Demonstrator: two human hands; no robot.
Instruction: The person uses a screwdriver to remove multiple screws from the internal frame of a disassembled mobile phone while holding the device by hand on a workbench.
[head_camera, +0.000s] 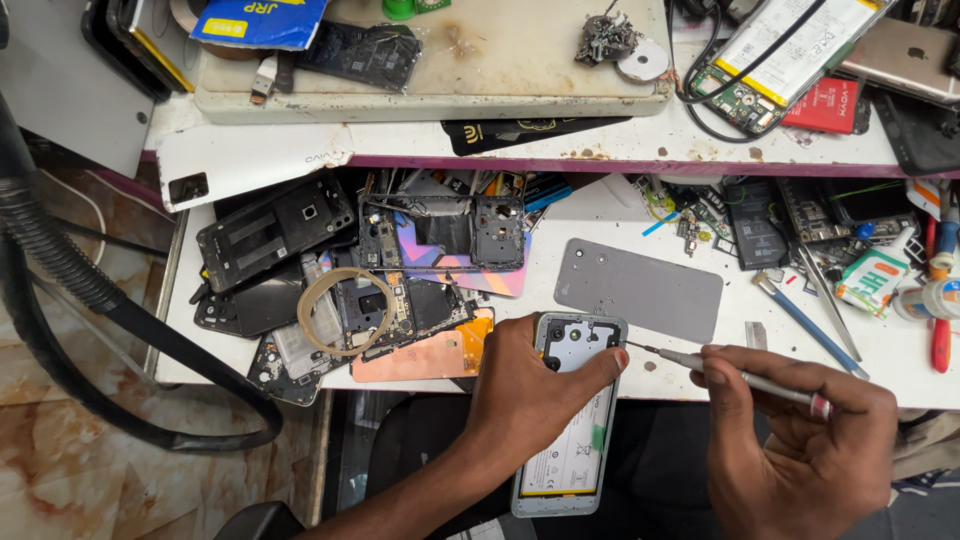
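Opened phone (572, 420), back cover off, at surface (600, 215) edge, pinned by left hand (530, 395); screwdriver (745, 378) pinched in right hand (810, 450), tip near upper frame. Screws apparently still pending.

A phone repair workshop: the white worktop (600, 215) across the middle of the frame is strewn with stripped black phone frames (270, 232), bare circuit boards (440, 232) and a loose grey rectangular back cover (638, 288); at right lie slim metal screwdrivers (805, 322) and a white glue bottle (925, 298), and at upper right an opened phone with its white battery (795, 40) exposed
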